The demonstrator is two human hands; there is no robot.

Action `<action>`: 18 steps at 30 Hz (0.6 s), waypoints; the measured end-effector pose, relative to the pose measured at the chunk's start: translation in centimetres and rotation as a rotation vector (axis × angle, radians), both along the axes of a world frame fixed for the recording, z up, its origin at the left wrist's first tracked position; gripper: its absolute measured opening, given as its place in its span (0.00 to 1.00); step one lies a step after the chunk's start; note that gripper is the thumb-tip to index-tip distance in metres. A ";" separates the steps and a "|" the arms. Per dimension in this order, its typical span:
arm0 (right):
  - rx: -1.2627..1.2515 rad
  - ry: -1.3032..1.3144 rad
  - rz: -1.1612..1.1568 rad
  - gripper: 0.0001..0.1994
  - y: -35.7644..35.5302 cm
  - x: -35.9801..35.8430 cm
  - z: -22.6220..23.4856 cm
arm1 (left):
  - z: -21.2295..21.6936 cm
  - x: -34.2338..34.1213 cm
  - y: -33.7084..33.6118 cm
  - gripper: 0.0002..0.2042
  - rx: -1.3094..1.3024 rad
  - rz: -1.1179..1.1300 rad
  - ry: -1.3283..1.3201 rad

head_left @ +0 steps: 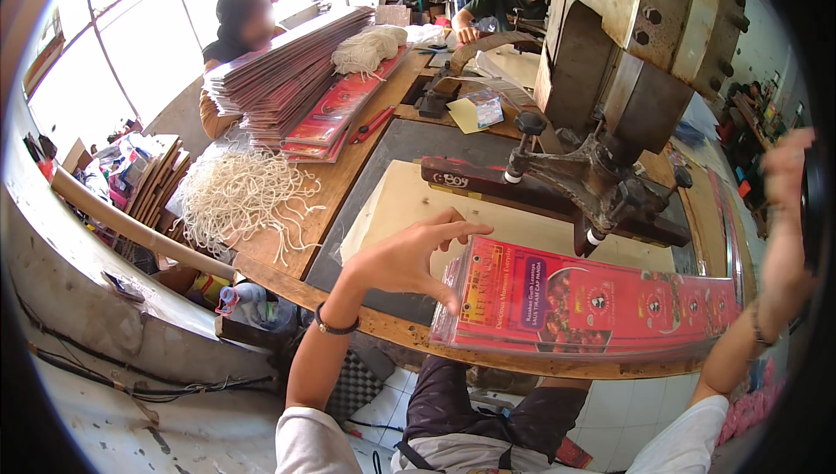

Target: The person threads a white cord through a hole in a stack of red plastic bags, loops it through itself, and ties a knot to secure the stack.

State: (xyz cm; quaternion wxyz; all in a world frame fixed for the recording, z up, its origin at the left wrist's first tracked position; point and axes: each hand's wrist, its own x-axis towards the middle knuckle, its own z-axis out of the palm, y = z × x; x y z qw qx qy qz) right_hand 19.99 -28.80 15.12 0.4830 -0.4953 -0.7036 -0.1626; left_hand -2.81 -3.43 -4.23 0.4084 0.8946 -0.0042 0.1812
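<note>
I see the stack of red printed sheets (601,304) at the near edge of the table (396,330), its long axis running left to right along that edge and dipping slightly rightward in my view; the left hand (392,256) is the nearer one, at the stack's left end, so the sheets stretch away to the right of its fingers; those fingers are spread wide in a curve, the thumb low by the end of the stack and the index finger by its far corner, though I cannot tell whether they touch it; the right hand (788,169) is raised above and beyond the right end, well apart from the sheets; it is blurred, so I cannot tell how its fingers stand; past the stack's far edge I see a dark metal bar (470,178) under a press (601,182), with a pale board (392,204) lying beneath; a heap of white string (239,195) sits off to the left.
</note>
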 end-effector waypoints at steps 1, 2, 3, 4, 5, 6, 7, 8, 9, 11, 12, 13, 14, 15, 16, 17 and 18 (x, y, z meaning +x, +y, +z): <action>-0.121 0.011 0.027 0.08 3.0 -1.1 -2.8 | -0.5 -0.8 0.8 0.45 0.012 0.009 0.020; -0.243 0.004 0.062 0.07 5.1 -2.3 -4.9 | -1.0 -1.1 1.6 0.44 0.024 -0.005 0.022; -0.360 0.007 0.106 0.06 6.7 -3.0 -6.6 | -0.9 -1.0 2.2 0.44 0.042 -0.022 0.027; -0.495 0.018 0.162 0.06 8.1 -3.2 -8.3 | -0.3 -0.6 2.7 0.43 0.097 -0.035 0.059; -0.627 0.019 0.186 0.07 8.8 -3.2 -9.4 | 1.0 0.6 2.8 0.41 0.157 -0.075 0.073; -0.648 0.041 0.179 0.07 8.9 -2.9 -10.4 | 1.7 2.6 3.1 0.40 0.216 -0.139 0.069; -0.662 0.071 0.202 0.07 9.3 -2.7 -11.7 | 1.9 3.7 3.4 0.38 0.203 -0.181 0.047; -0.640 0.079 0.229 0.07 10.0 -2.8 -13.0 | 1.9 3.9 3.9 0.37 0.186 -0.201 0.038; -0.632 0.111 0.244 0.07 10.3 -3.0 -13.8 | 1.8 4.0 4.3 0.35 0.168 -0.221 0.028; -0.626 0.178 0.266 0.07 10.9 -3.3 -15.0 | 1.5 4.0 4.4 0.31 0.130 -0.229 0.009; -0.616 0.182 0.249 0.06 10.8 -3.4 -15.0 | 1.4 4.1 4.4 0.29 0.111 -0.235 -0.003; -0.616 0.186 0.239 0.06 10.7 -3.3 -15.3 | 0.8 4.1 4.4 0.30 0.079 -0.238 -0.009; -0.616 0.188 0.226 0.06 10.6 -3.1 -15.7 | 0.2 4.1 4.3 0.30 0.047 -0.242 -0.016; -0.617 0.191 0.212 0.07 10.6 -2.9 -15.9 | -0.3 4.2 4.2 0.30 0.016 -0.246 -0.024; -0.556 0.182 0.235 0.07 10.8 -2.9 -16.2 | -0.7 4.1 4.1 0.30 -0.002 -0.247 -0.054; -0.494 0.173 0.255 0.08 11.1 -2.8 -16.4 | -1.0 4.1 4.0 0.30 -0.019 -0.247 -0.084; -0.433 0.166 0.274 0.09 11.4 -2.8 -16.5 | -1.4 4.0 3.9 0.30 -0.036 -0.248 -0.114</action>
